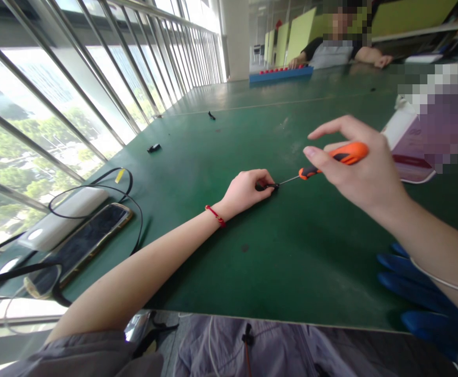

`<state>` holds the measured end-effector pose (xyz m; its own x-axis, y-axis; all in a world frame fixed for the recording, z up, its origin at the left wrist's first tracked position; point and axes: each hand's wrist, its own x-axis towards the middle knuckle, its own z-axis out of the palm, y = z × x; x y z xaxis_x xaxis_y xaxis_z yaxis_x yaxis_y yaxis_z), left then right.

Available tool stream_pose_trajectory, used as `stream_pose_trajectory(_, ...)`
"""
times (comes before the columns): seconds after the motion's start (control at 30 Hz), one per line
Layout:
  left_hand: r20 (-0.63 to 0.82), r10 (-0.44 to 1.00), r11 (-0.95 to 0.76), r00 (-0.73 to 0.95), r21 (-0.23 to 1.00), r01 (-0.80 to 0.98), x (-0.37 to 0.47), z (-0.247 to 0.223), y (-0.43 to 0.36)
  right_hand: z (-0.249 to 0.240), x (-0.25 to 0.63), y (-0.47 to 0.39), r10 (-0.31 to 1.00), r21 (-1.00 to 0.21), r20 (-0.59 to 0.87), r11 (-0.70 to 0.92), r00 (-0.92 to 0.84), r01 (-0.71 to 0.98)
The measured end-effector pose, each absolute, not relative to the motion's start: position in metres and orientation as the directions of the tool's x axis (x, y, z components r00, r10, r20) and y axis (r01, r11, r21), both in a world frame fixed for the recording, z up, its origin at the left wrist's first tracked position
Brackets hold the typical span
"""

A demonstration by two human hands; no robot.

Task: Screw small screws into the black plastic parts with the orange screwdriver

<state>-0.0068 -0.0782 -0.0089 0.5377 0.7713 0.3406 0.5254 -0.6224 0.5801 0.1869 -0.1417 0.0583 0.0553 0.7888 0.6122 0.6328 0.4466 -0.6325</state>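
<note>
My left hand [246, 189] rests on the green table [197, 251], its fingers pinched on a small black part [271, 186]; its exact kind is too small to make out. An orange and black screwdriver [352, 153] is held in my right hand [376, 170], with the handle lying behind the thumb and against the curled fingers. The index finger is lifted and stands apart from the thumb. From the handle the thin shaft slopes down to the left, and its tip meets the black part at my left fingertips.
To the left lie a phone [91, 243], a pale power bank [66, 214] and looped black cable. Small black pieces [154, 148] sit farther back. Blue gloves [413, 283] and a purple-white box [409, 141] are right. Across the table a person sits by a blue rack [281, 75].
</note>
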Motion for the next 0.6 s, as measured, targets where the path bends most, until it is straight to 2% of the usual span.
stream_pose_trajectory(0.1,0.343,0.769,-0.626,0.54,0.577,0.524,-0.0068,-0.0093,-0.0779,0.0605,0.185,-0.1435,0.777,-0.608,0.628,0.463,0.034,0.644)
stream_pose_trajectory(0.27,0.339,0.775,-0.617,0.533,0.587,0.524,-0.0065,-0.01,-0.0775,0.0567,0.1863,-0.1405,0.698,-0.586,0.716,0.613,-0.016,0.529)
stream_pose_trajectory(0.43,0.349,0.765,-0.63,0.542,0.582,0.514,-0.0067,-0.0104,-0.0771,0.0569,0.1867,-0.1419,0.751,-0.614,0.66,0.53,0.013,0.585)
stream_pose_trajectory(0.6,0.352,0.762,-0.634,0.543,0.573,0.519,-0.0069,-0.0103,-0.0771,0.0601,0.1833,-0.1461,0.758,-0.583,0.652,0.494,0.009,0.645)
